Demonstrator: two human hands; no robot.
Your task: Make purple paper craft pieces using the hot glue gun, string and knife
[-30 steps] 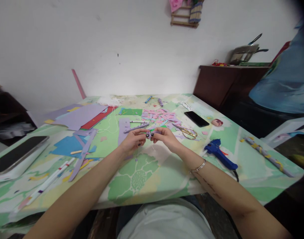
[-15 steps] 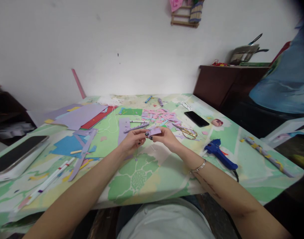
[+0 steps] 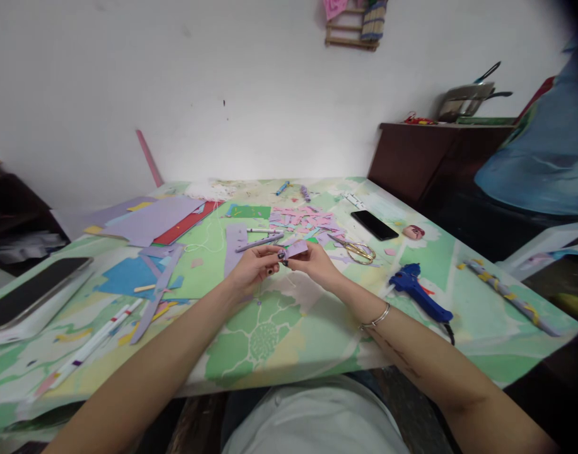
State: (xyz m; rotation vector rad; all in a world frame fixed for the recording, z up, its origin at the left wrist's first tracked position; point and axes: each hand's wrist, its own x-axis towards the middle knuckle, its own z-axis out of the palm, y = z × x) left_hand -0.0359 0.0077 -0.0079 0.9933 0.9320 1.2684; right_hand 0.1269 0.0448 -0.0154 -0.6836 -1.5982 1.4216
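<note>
Between my two hands, above the near middle of the table, is a small piece of purple paper (image 3: 297, 249). My left hand (image 3: 254, 270) pinches its left end with thumb and fingers. My right hand (image 3: 314, 263) grips it from the right, thumb near the left fingertips. What exactly lies between the fingertips is too small to make out. Just beyond my hands lie a purple paper strip (image 3: 232, 247), a purple stick (image 3: 259, 242) and a heap of pink paper scraps (image 3: 300, 218). Gold-handled scissors (image 3: 359, 252) rest right of my right hand.
On the right are a blue glue gun (image 3: 418, 293), a black phone (image 3: 374, 225) and a paper-wrapped stick (image 3: 510, 296). Leftward lie blue paper (image 3: 128, 276), purple sheets (image 3: 151, 217), white markers (image 3: 94, 343) and a larger dark-screened device (image 3: 36, 293). A wall (image 3: 270, 94) stands behind the table.
My fingers have shifted slightly on the purple paper, which now sits tilted a little differently. Nothing else on the table has visibly moved.
</note>
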